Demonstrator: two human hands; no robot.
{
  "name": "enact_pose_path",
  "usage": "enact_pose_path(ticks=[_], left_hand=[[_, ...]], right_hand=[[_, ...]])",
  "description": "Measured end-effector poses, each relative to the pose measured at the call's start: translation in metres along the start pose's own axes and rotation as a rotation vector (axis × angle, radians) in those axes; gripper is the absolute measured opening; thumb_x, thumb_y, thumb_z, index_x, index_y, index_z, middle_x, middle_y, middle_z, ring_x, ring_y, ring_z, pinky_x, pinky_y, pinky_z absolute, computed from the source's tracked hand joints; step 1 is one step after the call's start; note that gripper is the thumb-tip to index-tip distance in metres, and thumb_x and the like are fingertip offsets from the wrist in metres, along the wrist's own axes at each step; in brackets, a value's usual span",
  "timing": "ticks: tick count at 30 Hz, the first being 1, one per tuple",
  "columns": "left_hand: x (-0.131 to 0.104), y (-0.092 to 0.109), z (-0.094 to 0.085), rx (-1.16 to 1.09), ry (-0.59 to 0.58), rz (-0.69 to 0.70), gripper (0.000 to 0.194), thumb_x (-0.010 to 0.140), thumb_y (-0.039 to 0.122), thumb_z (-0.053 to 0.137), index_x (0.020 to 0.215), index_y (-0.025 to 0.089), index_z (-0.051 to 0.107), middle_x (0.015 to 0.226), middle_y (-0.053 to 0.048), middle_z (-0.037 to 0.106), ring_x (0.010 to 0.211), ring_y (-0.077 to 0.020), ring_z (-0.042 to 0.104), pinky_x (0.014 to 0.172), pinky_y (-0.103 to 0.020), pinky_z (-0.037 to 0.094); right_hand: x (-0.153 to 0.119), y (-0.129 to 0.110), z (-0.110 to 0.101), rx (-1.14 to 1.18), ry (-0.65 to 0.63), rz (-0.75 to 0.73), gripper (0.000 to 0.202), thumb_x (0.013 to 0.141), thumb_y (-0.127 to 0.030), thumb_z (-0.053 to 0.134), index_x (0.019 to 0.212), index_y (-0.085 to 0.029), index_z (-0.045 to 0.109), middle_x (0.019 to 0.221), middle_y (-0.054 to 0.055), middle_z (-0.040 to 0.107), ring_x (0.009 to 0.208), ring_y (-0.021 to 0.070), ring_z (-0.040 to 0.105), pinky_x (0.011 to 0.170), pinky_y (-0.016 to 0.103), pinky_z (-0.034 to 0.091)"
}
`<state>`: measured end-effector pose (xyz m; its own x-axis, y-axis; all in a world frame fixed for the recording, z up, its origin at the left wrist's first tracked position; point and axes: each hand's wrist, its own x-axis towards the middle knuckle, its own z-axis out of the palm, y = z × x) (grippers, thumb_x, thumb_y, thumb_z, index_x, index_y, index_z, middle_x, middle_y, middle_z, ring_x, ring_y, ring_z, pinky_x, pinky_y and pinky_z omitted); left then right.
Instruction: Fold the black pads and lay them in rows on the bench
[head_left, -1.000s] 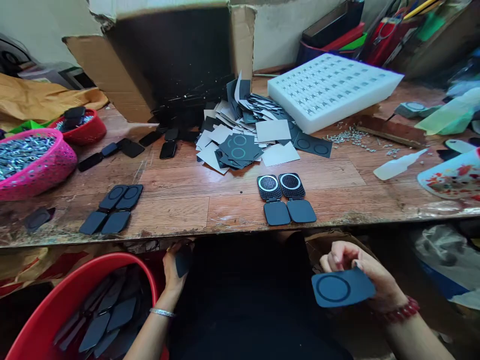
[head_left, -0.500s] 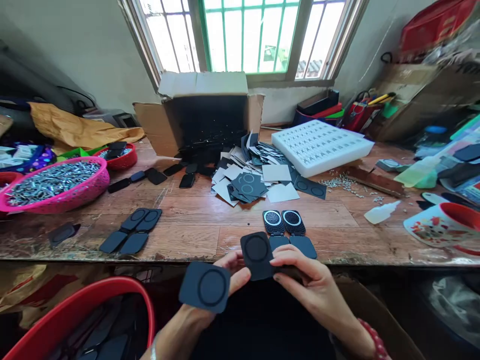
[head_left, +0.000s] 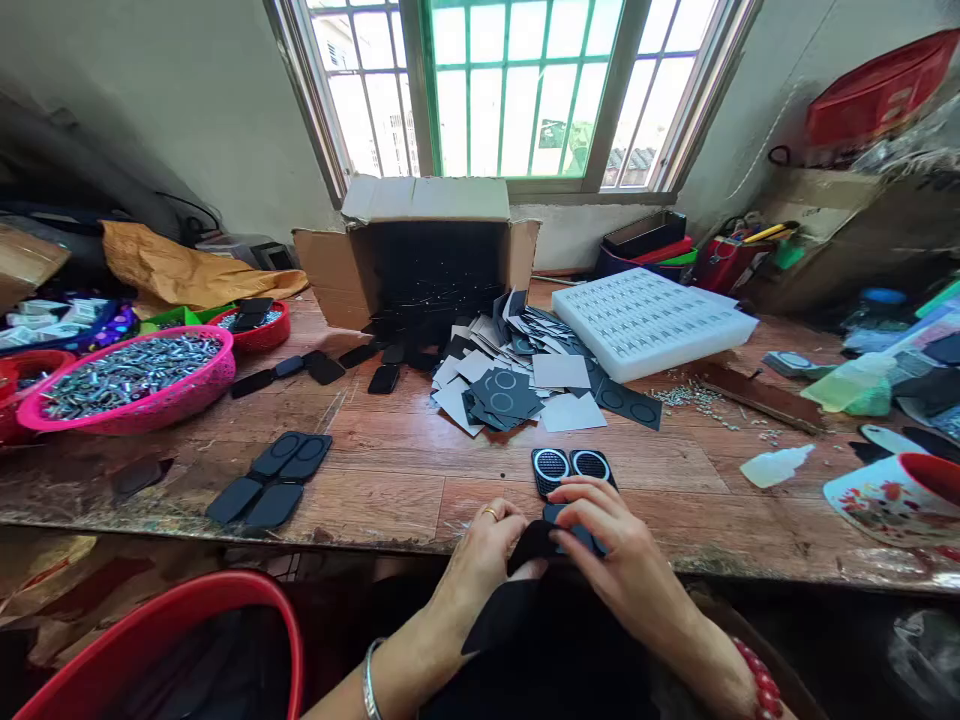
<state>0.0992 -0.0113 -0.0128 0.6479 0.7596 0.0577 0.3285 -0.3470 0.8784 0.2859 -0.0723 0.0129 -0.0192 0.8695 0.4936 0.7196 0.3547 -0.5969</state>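
Well, my left hand (head_left: 480,550) has its thumb and fingers squeezed on a thin black piece (head_left: 535,540), right at the near edge of the table. The fingertips of my right hand (head_left: 622,560) are at the right edge of that same piece, but I can't tell if they pinch it or only touch it. Another dark flap (head_left: 501,612) hangs under my left hand, and I can't tell if the two are joined. Just past my right hand lie two open folding pads (head_left: 552,466), side by side. Their far halves show black mesh with a pale ring on each, and my fingers hide much of their near halves. Over on the left lie two ringed folding pads (head_left: 275,506), side by side too. Their far halves are smooth with a thin ring on top, and their near halves are plain, so I think that pair is further along. The open pair looks only part done to me, since the mesh is bare. I think there is lots left, because a big messy heap of ringed dark sheets (head_left: 501,396) and white sheets (head_left: 562,371) sits at the far middle, in front of the cardboard box (head_left: 330,275). Near me on the left is a red bucket (head_left: 294,640), but it is too dark inside to count what it holds. I can't tell how many are done in all.
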Motion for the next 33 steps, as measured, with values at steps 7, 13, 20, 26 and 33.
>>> enact_pose_path(ticks=[7, 13, 20, 26, 33], left_hand=[[0.042, -0.013, 0.045, 0.244, 0.099, 0.105, 0.064, 0.077, 0.017, 0.076, 0.135, 0.033, 0.054, 0.132, -0.009, 0.044, 0.120, -0.0283, 0.052, 0.102, -0.047, 0.047], [0.047, -0.007, 0.051, 0.494, 0.054, 0.037, 0.040, 0.074, 0.029, 0.082, 0.109, 0.029, 0.063, 0.137, -0.009, 0.039, 0.131, -0.0360, 0.040, 0.107, -0.058, 0.040], [0.039, -0.039, -0.002, 0.262, 0.176, -0.094, 0.091, 0.055, 0.003, 0.083, 0.132, 0.028, 0.042, 0.133, -0.009, 0.043, 0.117, -0.0291, 0.053, 0.102, -0.048, 0.044], [0.031, -0.052, -0.048, -0.159, 0.148, -0.408, 0.089, 0.059, 0.011, 0.076, 0.136, 0.019, 0.032, 0.090, -0.001, 0.064, 0.081, -0.0214, 0.061, 0.080, -0.036, 0.047], [0.003, -0.039, -0.075, -0.686, 0.069, -0.518, 0.039, 0.067, 0.034, 0.079, 0.100, 0.017, 0.065, 0.087, -0.003, 0.069, 0.081, -0.0187, 0.064, 0.074, -0.030, 0.050]], right_hand=[[0.007, 0.055, -0.037, 0.266, 0.371, 0.603, 0.026, 0.077, -0.046, 0.073, 0.078, -0.021, 0.068, 0.088, 0.006, 0.072, 0.083, 0.0233, 0.067, 0.076, 0.035, 0.053], [0.008, 0.071, -0.026, 0.560, 0.424, 0.791, 0.037, 0.063, -0.053, 0.083, 0.071, -0.020, 0.068, 0.070, 0.001, 0.068, 0.067, 0.0168, 0.060, 0.064, 0.027, 0.047], [0.021, 0.059, -0.001, 0.640, 0.288, 0.825, 0.037, 0.060, -0.051, 0.084, 0.064, -0.019, 0.066, 0.062, -0.002, 0.056, 0.061, 0.0125, 0.047, 0.056, 0.025, 0.037], [0.032, 0.045, 0.033, 0.821, 0.049, 0.793, 0.033, 0.068, -0.049, 0.082, 0.065, -0.019, 0.067, 0.072, 0.002, 0.063, 0.070, 0.0156, 0.053, 0.068, 0.028, 0.042], [0.051, 0.020, 0.057, 0.946, -0.006, 0.891, 0.037, 0.056, -0.048, 0.087, 0.055, -0.019, 0.065, 0.085, 0.007, 0.070, 0.088, 0.0227, 0.059, 0.081, 0.033, 0.045]])
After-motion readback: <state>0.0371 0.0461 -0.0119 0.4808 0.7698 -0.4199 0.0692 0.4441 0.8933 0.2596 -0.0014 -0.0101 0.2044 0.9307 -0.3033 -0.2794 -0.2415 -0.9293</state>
